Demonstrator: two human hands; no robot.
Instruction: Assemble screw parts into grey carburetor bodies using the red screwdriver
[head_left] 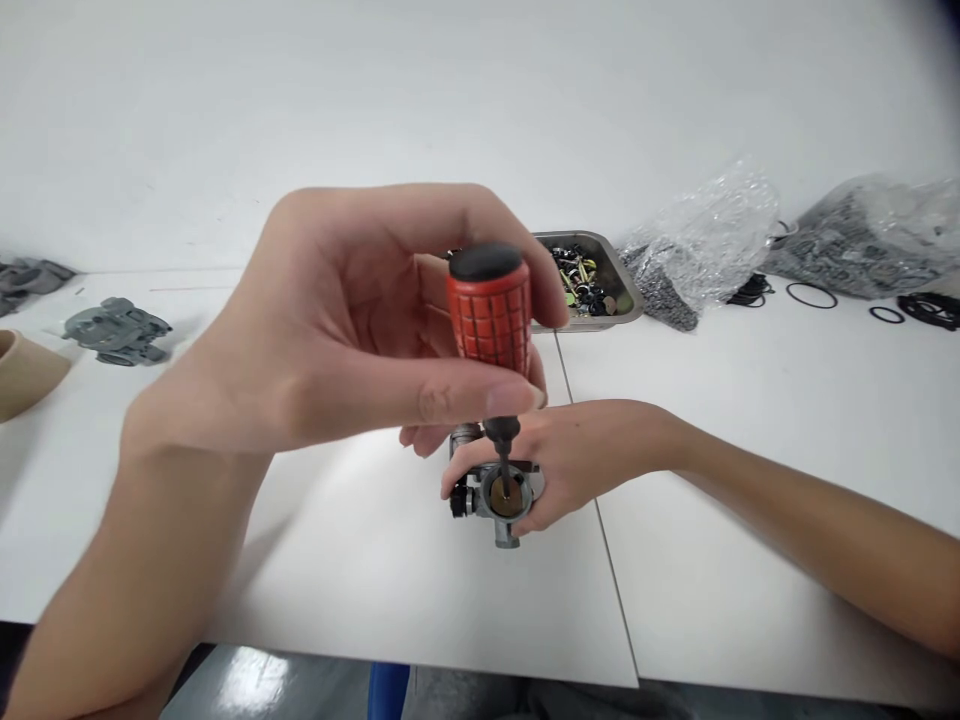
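My left hand (330,330) is closed around a screwdriver (491,315) with a red ridged handle and a black end cap. The tool stands upright, its tip down at a brass disc (504,497) inside the round bore of a small grey metal carburetor (507,535). Fingers of my right hand (566,465) wrap round the carburetor from the right and hold it at the white table. Part of the carburetor's far side is hidden behind both hands.
Another grey carburetor (116,328) lies at the left, near a beige ring-shaped roll (26,375). A metal tray (626,290) of mixed small parts stands behind my hands. Plastic bags (705,240) of grey parts and black rubber rings (811,295) lie at the right.
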